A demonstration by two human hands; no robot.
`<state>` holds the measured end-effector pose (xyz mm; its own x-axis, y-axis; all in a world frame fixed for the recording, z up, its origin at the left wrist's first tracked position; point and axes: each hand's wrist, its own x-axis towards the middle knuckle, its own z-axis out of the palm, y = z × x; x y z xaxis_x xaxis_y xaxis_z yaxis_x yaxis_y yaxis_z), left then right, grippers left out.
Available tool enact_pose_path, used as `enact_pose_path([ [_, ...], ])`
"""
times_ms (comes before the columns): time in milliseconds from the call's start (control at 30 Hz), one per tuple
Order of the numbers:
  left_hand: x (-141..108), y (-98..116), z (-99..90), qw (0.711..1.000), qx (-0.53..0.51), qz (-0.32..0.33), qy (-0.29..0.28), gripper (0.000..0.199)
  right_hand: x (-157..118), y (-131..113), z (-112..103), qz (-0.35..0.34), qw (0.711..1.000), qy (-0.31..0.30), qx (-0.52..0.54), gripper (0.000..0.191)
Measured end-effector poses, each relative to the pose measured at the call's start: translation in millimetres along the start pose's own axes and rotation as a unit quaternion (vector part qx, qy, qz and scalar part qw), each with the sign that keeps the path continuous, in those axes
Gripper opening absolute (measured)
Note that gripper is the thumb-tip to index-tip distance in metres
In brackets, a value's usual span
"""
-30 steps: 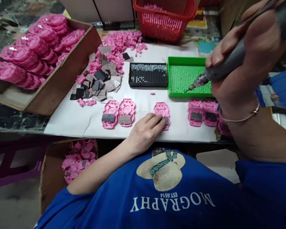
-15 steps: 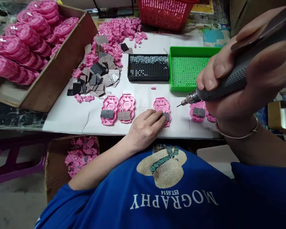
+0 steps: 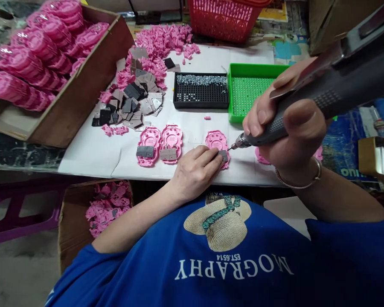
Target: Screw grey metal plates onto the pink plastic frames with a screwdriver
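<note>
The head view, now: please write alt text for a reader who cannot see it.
A right hand points a gray power screwdriver at a gray plate on a pink shell, held down by the left hand. Behind are a black screw tray and a green tray.

to my left, a purple plastic stool [image 3: 22, 234] stands on the dim grey floor [image 3: 19, 273], near my white-covered table [image 3: 89, 157].
</note>
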<state>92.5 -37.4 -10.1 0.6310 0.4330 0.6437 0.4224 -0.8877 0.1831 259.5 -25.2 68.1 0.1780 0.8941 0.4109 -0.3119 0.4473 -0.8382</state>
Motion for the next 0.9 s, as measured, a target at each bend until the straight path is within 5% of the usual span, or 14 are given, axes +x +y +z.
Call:
enact_pose_path([
  [900,2.9,0.8,-0.5,0.999,-0.026,-0.018,-0.010,0.007,0.6,15.2,-2.4,-0.054,0.997,-0.060,0.016,0.017],
])
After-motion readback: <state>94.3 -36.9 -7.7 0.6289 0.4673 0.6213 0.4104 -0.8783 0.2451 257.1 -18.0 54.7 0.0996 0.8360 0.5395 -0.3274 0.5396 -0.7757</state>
